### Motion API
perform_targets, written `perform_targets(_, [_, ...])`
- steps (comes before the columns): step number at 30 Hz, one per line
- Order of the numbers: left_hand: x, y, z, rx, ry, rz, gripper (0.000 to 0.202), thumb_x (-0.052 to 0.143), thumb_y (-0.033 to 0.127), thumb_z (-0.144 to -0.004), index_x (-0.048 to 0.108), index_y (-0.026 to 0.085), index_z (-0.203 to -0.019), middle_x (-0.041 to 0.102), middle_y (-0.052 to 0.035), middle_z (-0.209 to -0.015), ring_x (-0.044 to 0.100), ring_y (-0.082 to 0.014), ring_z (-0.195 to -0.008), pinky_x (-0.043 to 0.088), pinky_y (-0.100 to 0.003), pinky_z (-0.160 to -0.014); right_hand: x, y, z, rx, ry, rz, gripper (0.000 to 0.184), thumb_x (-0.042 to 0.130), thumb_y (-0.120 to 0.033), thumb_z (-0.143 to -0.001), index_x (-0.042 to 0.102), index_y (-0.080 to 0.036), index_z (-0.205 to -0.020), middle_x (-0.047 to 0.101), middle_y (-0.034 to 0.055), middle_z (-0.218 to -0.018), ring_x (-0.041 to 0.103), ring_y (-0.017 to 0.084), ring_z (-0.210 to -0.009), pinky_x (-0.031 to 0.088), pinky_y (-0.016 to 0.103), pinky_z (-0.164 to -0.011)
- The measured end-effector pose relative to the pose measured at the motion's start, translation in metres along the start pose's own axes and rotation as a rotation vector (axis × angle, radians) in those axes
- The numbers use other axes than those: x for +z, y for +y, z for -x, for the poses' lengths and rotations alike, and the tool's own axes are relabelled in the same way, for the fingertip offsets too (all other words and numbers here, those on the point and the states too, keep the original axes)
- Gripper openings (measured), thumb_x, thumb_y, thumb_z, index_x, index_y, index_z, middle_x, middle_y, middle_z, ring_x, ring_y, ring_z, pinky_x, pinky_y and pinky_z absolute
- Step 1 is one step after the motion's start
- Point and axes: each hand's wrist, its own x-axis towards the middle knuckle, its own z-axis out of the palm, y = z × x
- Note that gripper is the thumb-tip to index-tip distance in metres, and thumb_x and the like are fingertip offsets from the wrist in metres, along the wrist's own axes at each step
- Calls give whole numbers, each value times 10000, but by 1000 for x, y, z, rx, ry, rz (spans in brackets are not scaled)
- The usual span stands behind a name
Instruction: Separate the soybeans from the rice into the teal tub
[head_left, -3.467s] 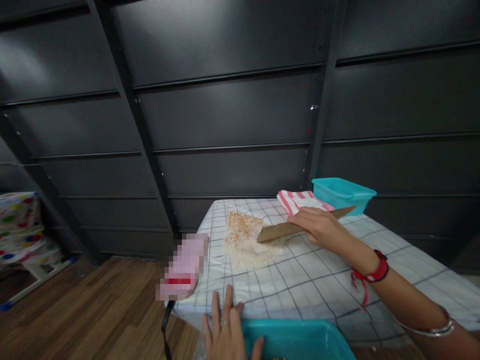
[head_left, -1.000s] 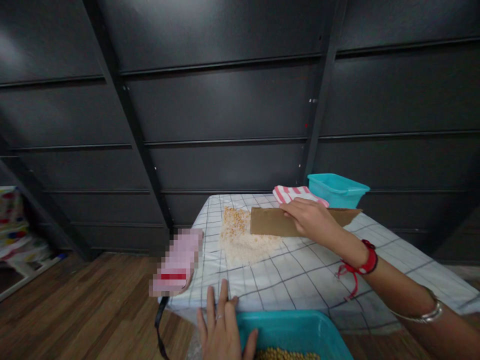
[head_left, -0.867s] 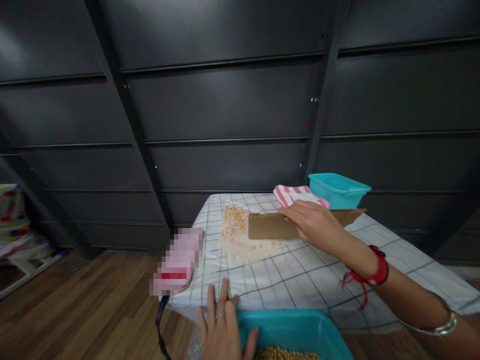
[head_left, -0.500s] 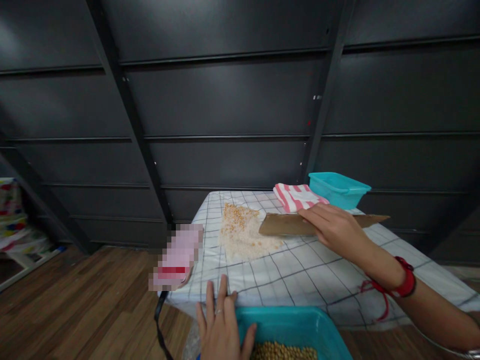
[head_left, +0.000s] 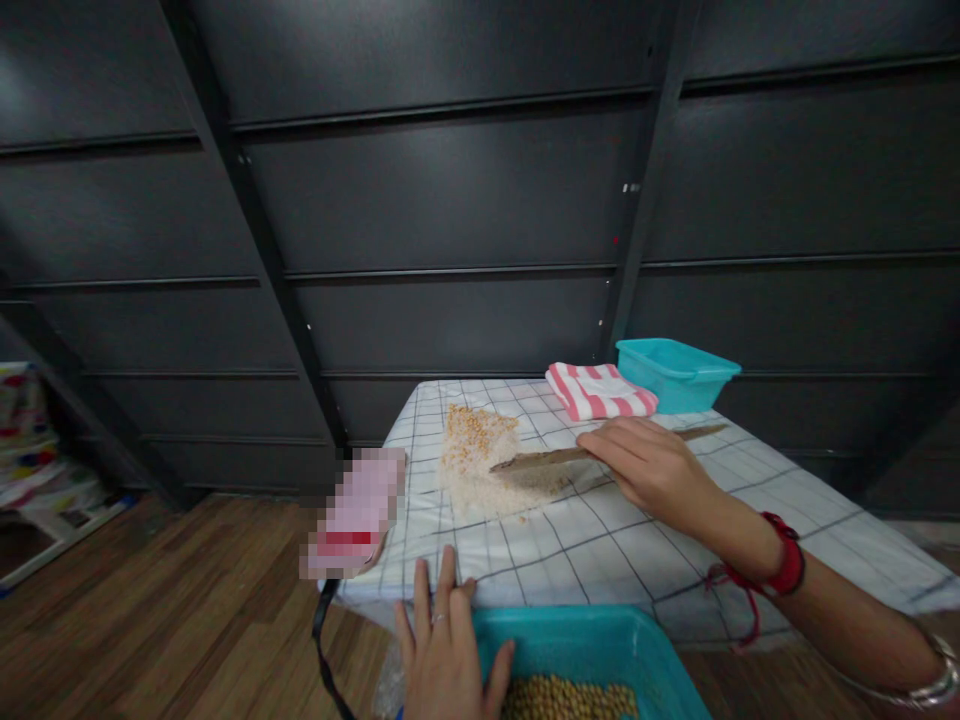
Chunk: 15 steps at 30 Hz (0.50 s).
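Note:
My right hand (head_left: 649,470) grips a long strip of brown cardboard (head_left: 536,462) by its top edge, held over the table. The strip's left end reaches onto a spread of white rice-like grains (head_left: 480,490). Yellow-brown beans or chickpeas (head_left: 480,432) lie mixed among the grains, mostly toward the far side. At the table's near edge, my left hand (head_left: 442,640) rests with fingers stretched out, at the left rim of a teal plastic tub (head_left: 600,625). Inside the tub lies a layer of similar beans (head_left: 566,697).
A checked white cloth (head_left: 540,565) covers the table. Toward the back are a pink-and-white striped towel (head_left: 600,390) and a second teal tub (head_left: 675,375). A blurred pink object (head_left: 358,510) with a black strap lies on the left edge. Dark panels (head_left: 450,200) rise behind.
My right hand has moved slightly left and down, carrying the cardboard left over the grains and tilting it flatter. My left hand stays nearly in place.

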Motion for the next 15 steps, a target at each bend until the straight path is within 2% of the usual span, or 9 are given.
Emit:
perform_targets(5, [-2, -2, 0, 3, -5, -7, 349, 444, 271, -737, 545, 117, -1033, 357, -172, -1355, 223, -404, -1254, 276, -631, -939, 4, -3, -5, -35, -12, -40, 300, 329, -12, -776, 569, -138, -904, 601, 46, -712, 512, 148, -692, 423, 286, -624])
perform_targets(15, [-4, 0, 0, -1, -7, -23, 338, 440, 270, -741, 548, 116, -1022, 346, -166, -1360, 224, -405, -1252, 272, -627, -947, -27, 0, 10, -51, -34, -49, 321, 356, -10, -762, 547, -176, -960, 622, 47, -766, 548, 155, -728, 443, 300, -636])
